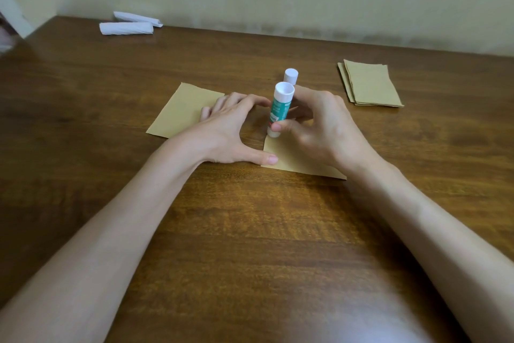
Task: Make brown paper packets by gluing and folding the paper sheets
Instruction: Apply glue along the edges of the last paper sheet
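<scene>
From the head camera, the right hand (319, 125) is gripping a glue stick (279, 113) with fingers and thumb closed around its lower part. The stick is standing almost upright, leaning slightly to the right at the top, its white end facing up and its lower tip pressing down at the left edge of a brown paper sheet (292, 157) on the table (250, 231). The left hand (230, 125) is lying flat with fingers spread, its thumb touching the same sheet's left edge and its fingers resting on a second brown sheet (180, 111) to the left. A white cap (291, 75) is standing just behind the stick. A stack of brown sheets (370, 84) is lying well apart to the right, and two white rolled bundles (128, 27) are lying at the far left near the wall.
</scene>
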The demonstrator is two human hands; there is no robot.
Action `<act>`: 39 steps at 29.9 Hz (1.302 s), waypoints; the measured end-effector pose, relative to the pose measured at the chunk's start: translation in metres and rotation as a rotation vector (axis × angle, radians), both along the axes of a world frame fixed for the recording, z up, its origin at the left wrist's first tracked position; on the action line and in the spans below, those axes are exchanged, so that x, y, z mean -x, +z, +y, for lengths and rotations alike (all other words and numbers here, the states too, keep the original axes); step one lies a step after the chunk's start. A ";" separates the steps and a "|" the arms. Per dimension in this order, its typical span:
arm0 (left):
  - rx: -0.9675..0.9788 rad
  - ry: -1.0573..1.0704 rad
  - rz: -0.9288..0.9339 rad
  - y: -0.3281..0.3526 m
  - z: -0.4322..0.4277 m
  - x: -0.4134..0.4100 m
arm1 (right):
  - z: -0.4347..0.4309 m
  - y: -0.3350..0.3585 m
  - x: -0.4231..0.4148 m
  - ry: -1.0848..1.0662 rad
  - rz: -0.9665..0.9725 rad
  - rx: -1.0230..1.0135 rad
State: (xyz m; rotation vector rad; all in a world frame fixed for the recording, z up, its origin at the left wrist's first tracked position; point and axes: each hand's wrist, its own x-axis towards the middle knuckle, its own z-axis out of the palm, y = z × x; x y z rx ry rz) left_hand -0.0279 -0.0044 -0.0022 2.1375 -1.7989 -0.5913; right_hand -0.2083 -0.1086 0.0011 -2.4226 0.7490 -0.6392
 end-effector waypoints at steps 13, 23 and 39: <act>-0.005 0.006 0.003 -0.001 -0.001 -0.001 | -0.002 0.002 -0.006 -0.080 0.041 0.015; -0.009 0.020 0.023 0.000 -0.001 0.001 | -0.010 0.018 0.008 -0.164 -0.223 -0.128; 0.141 0.047 0.044 -0.009 -0.004 0.013 | 0.007 0.008 0.023 0.055 -0.175 -0.208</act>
